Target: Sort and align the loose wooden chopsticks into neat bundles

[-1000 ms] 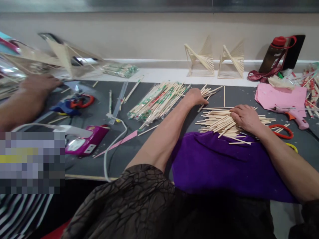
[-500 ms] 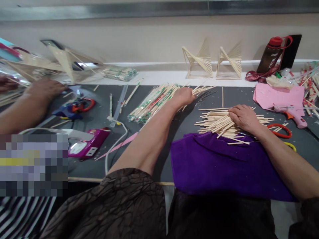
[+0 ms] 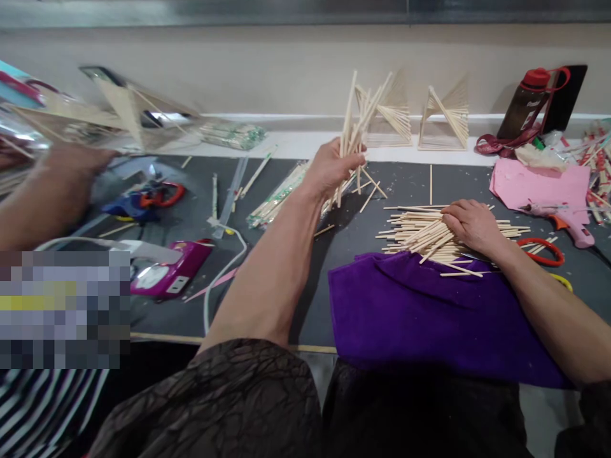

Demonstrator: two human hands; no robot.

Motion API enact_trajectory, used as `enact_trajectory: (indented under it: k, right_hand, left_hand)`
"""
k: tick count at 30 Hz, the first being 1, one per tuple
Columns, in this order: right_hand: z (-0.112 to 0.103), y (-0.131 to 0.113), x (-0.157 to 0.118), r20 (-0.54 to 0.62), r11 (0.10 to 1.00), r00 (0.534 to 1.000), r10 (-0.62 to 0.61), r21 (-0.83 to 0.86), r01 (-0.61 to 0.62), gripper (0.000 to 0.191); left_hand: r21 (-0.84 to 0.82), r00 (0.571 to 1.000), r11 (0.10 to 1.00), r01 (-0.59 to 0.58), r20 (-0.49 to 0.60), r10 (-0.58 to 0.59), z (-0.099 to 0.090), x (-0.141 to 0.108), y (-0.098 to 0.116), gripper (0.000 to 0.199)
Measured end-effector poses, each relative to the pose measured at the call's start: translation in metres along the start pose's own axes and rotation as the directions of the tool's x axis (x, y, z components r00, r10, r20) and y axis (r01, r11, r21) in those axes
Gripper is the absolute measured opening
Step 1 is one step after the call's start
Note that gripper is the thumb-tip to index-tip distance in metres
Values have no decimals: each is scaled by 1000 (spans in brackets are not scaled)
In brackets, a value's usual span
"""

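My left hand (image 3: 337,166) is closed around a loose bunch of wooden chopsticks (image 3: 351,121), which fan upward above the table. A few sticks poke out or lie below the fist. Under my left wrist are plastic-wrapped chopsticks (image 3: 281,194), partly hidden by the arm. On the right, my right hand (image 3: 472,222) lies with its fingers flat over a pile of loose chopsticks (image 3: 415,232). That pile borders a folded purple cloth (image 3: 391,312). Orange-handled scissors (image 3: 541,252) sit beside my right wrist, their blades partly under it.
Two twisted stick frames (image 3: 443,121) stand by the wall. At right are a dark bottle (image 3: 525,105), pink sheets (image 3: 534,181) and a pink glue gun (image 3: 568,222). A purple power strip (image 3: 174,270) with a white cord lies left. A co-worker's hand (image 3: 76,165) is at far left.
My left hand has risen and moved slightly left, lifting a bunch of chopsticks off the table. My right hand stays on the pile. The co-worker's hand has shifted slightly left.
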State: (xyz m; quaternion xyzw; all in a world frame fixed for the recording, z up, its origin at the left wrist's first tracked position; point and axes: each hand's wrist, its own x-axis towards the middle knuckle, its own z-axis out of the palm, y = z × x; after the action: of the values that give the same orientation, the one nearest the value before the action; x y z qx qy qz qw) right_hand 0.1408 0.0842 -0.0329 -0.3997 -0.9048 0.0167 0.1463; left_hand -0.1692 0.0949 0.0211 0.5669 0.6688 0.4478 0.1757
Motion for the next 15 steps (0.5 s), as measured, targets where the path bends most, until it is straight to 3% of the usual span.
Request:
enact_trajectory:
  k: [4, 9, 12, 15]
  right_hand:
    - [1, 0, 0, -8, 1000, 1000, 4, -1, -4, 37]
    - [0, 3, -1, 30, 999, 999, -17, 45, 16, 39]
    - [-9, 7, -1, -6, 997, 1000, 2, 77, -1, 37]
    - [-28, 12, 10, -96, 996, 994, 52, 71, -45, 36]
  left_hand:
    - [-313, 998, 948, -48, -46, 36, 21, -11, -18, 44]
    - [-627, 999, 778, -34, 3, 46, 44, -12, -19, 48]
    - [-730, 998, 681, 55, 25, -53, 40, -14, 1, 49]
    - [-817, 979, 575, 38, -84, -185, 23, -19, 20, 39]
